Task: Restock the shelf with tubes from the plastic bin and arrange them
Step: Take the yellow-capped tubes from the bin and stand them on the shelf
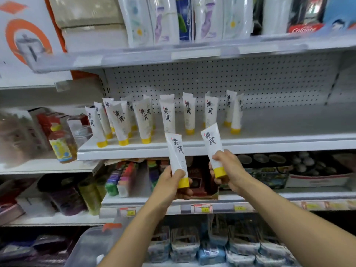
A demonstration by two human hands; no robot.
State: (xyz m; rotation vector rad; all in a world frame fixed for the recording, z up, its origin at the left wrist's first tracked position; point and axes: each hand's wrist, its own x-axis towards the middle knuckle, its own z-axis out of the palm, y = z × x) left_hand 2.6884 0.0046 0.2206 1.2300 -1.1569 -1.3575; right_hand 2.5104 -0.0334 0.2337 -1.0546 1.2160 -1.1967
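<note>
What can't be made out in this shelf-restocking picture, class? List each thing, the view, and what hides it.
Head view throughout.
Plastic bin: blurred, cut by the bottom edge; contents unseen.
Back-row tubes: partly hidden by front tubes; count unclear.
Price labels on the lower shelf edge: too small and blurred to read.
Small print on the left-hand tube and right-hand tube: too small; left hand and right hand partly cover the lower ends.
</note>
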